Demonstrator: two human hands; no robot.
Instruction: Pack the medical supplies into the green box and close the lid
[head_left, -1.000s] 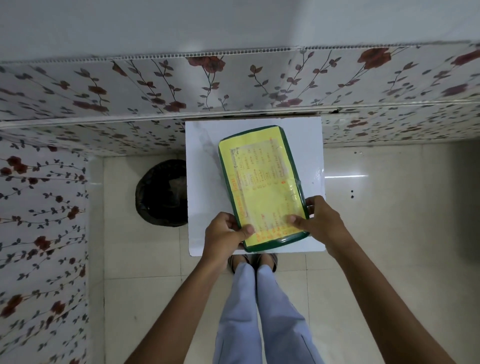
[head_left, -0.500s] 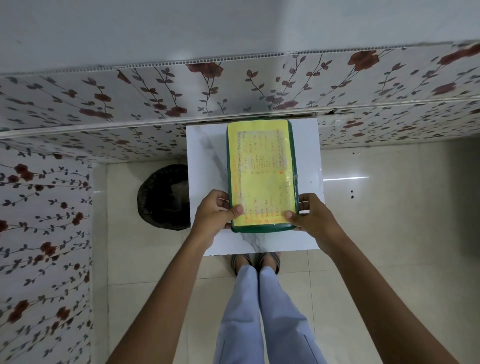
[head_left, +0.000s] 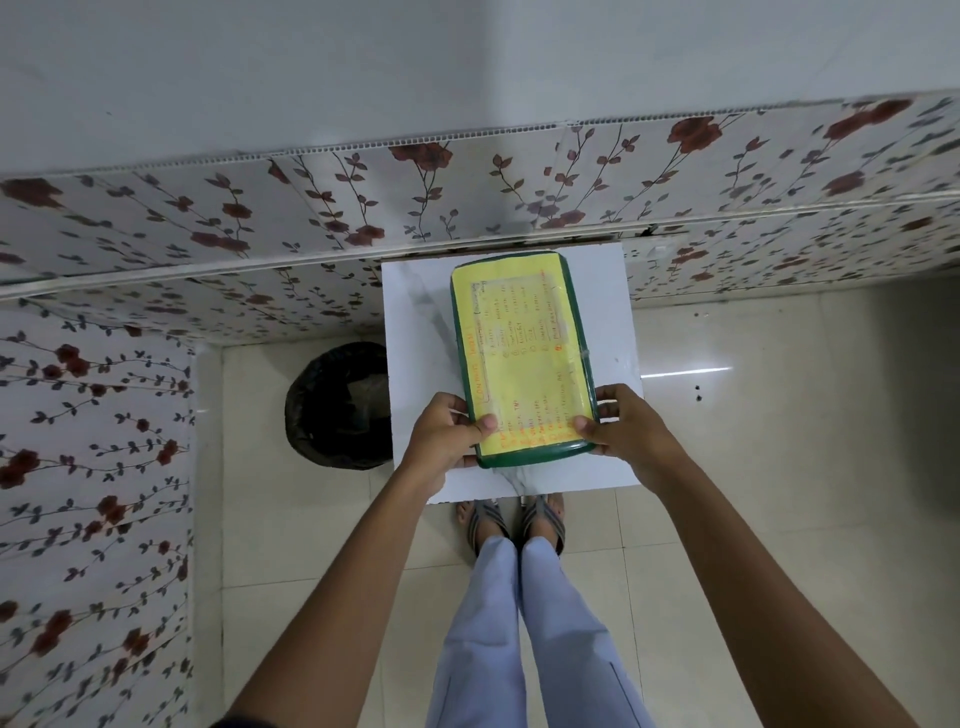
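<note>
The green box (head_left: 522, 358) lies lengthwise on a small white table (head_left: 415, 332), its lid shut and covered by a yellow label with orange writing. My left hand (head_left: 444, 431) grips the box's near left corner, thumb on top of the lid. My right hand (head_left: 626, 428) grips the near right corner the same way. No loose medical supplies are in view. The box's inside is hidden.
A black waste bin (head_left: 337, 405) stands on the floor left of the table. Floral wall panels (head_left: 156, 228) run behind the table and along the left. My legs and sandalled feet (head_left: 511, 522) stand at the table's near edge. Tiled floor (head_left: 779, 415) lies to the right.
The box has swung from a slanted position to nearly straight and shifted away from me toward the wall. Both hands have stayed on its near corners.
</note>
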